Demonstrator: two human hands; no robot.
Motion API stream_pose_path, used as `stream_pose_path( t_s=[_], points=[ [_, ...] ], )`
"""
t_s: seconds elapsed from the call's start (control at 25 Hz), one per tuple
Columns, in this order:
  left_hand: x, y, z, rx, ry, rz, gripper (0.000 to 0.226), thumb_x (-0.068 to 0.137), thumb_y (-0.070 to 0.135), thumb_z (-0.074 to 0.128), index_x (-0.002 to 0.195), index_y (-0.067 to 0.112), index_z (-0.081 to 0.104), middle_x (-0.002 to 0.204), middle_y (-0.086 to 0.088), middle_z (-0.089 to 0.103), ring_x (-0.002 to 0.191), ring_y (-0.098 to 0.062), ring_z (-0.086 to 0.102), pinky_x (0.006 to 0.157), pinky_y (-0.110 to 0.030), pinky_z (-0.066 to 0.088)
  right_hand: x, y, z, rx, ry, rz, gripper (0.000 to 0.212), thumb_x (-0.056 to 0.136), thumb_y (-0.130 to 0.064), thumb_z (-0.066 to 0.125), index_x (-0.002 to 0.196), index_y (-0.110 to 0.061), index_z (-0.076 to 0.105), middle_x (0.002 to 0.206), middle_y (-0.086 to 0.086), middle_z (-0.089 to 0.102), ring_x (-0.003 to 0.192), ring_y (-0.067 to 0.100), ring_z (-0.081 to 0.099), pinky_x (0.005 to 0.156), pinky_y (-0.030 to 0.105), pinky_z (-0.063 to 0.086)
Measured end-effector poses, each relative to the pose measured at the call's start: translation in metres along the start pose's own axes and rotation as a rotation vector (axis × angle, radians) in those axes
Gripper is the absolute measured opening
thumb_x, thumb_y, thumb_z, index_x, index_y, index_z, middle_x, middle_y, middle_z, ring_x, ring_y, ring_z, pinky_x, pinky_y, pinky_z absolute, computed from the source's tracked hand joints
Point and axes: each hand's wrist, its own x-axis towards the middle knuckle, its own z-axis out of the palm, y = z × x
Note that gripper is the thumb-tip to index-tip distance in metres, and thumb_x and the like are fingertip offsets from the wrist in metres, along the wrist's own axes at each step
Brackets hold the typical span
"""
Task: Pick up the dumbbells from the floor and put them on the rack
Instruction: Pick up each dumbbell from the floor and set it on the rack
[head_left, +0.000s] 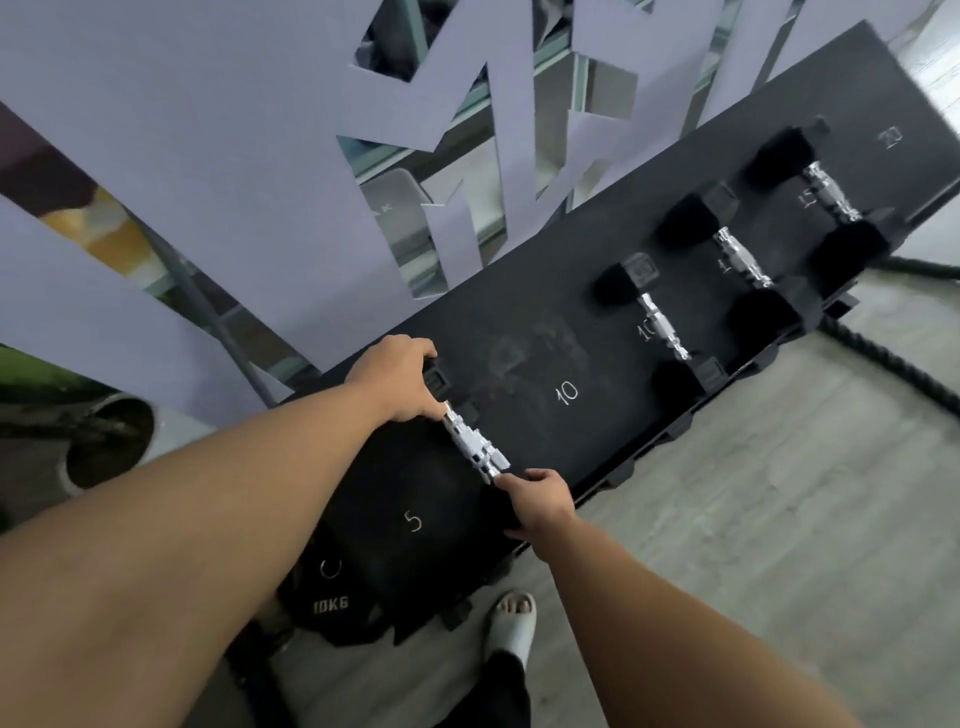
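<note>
A black dumbbell with a chrome handle (475, 447) lies on the black rack (524, 332), between the painted marks "5" and "10". My left hand (402, 379) grips its far black head. My right hand (540, 501) grips its near head at the rack's front edge. Three more black dumbbells rest on the rack to the right: one (665, 327) by a "10" mark, one (740, 260) further along, and one (831, 192) near the far end.
A black 10KG weight (332, 603) sits under the rack's left end. My foot in a white sandal (511, 621) stands on the grey floor beside it. A thick black rope (893, 364) runs over the floor on the right. A cut-out panel stands behind the rack.
</note>
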Motion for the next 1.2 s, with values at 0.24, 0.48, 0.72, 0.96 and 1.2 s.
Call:
stream_pose_path(
  t_s=[0.24,0.48,0.72,0.96,1.2],
  points=[
    [-0.017,-0.082,0.048,0.047,-0.141,-0.066,0.089,0.059,0.049,0.093,0.136,0.023,0.058,0.126,0.0,0.061,0.108,-0.026,0.062,0.084,-0.04,0.055,0.006,0.052,0.075,-0.175,-0.077,0.19,0.027,0.075,-0.019,0.082,0.087,-0.013,0.059,0.081,0.009,0.065,0.066,0.024,0.065,0.057,0.038,0.059],
    [-0.014,-0.109,0.097,0.042,-0.168,-0.091,0.088,0.063,0.047,0.094,0.139,0.023,0.057,0.128,-0.001,0.059,0.109,-0.028,0.063,0.085,-0.042,0.056,0.018,0.08,0.101,-0.35,0.008,0.322,0.07,0.079,-0.031,0.073,0.134,-0.006,0.038,0.135,0.024,0.05,0.12,0.04,0.056,0.094,0.052,0.056],
    [-0.012,-0.113,0.122,0.024,-0.171,-0.106,0.085,0.071,0.042,0.091,0.143,0.018,0.054,0.132,-0.003,0.058,0.111,-0.029,0.063,0.085,-0.039,0.056,0.026,0.084,0.107,-0.476,0.126,0.38,0.058,0.087,-0.036,0.071,0.105,-0.017,0.02,0.139,0.016,0.035,0.126,0.035,0.041,0.095,0.036,0.05],
    [-0.015,-0.108,0.125,0.104,-0.2,-0.059,0.077,0.077,0.04,0.088,0.14,0.016,0.052,0.133,-0.004,0.057,0.111,-0.029,0.063,0.086,-0.041,0.056,0.029,0.076,0.106,-0.772,0.05,0.214,0.041,0.086,-0.027,0.06,0.109,-0.004,0.034,0.131,0.015,0.027,0.106,0.035,0.047,0.085,0.04,0.049],
    [-0.018,-0.102,0.098,0.182,-0.289,-0.017,0.078,0.086,0.056,0.073,0.15,0.023,0.044,0.144,0.0,0.053,0.125,-0.025,0.057,0.094,-0.044,0.054,0.014,0.027,0.069,-0.95,-0.266,-0.023,0.024,0.091,-0.026,0.053,0.083,-0.005,0.061,0.104,0.019,0.073,0.097,0.034,0.07,0.072,0.031,0.052]
  ],
)
